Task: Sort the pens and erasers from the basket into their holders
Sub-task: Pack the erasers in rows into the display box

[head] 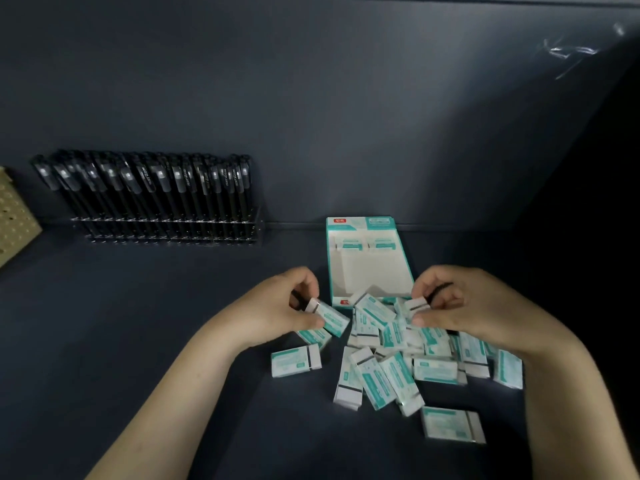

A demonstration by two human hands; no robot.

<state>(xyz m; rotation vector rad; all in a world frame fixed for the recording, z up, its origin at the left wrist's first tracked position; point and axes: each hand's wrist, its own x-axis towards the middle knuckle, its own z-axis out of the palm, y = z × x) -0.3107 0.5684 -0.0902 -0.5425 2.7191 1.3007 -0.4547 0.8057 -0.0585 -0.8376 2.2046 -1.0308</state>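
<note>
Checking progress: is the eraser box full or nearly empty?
Nearly empty: the box holds only two erasers at its far end; the rest is bare.

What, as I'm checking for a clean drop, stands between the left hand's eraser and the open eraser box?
Nothing visible: the left hand holds its eraser by the eraser box, at its near left corner.

left hand (284, 304), right hand (450, 304) pinching (both curled)

A dark blue tabletop (138, 341) meets a matte wall (311, 98) of the same colour. A tan perforated board (14, 216) shows at the left edge. Pale scuffs (568, 53) mark the wall's upper right
</note>
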